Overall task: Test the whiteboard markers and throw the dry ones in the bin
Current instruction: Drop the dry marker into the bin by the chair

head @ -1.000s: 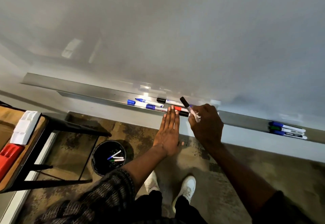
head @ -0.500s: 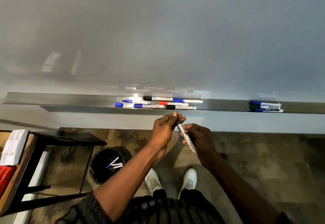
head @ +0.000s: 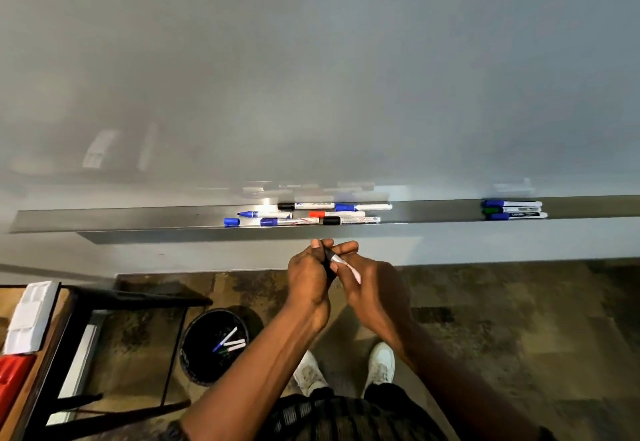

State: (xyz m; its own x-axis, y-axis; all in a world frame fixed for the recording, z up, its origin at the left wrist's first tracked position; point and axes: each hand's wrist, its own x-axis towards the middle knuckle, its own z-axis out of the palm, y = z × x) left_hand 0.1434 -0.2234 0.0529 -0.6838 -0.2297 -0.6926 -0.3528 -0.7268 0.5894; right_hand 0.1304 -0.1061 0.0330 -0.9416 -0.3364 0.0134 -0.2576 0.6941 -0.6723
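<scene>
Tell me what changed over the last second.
The right hand drew the black-capped marker back from the tray toward the body. The left hand, flat by the tray before, now grips the marker's cap. The other markers on the tray and those in the bin stayed put.

Marker tray, markers, loose blue cap

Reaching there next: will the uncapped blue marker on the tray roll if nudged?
The uncapped blue marker looks round and smooth, so it would probably roll across the flat tray. Slim plastic body: likely stiff and light. Exposed tip may smear.
</scene>
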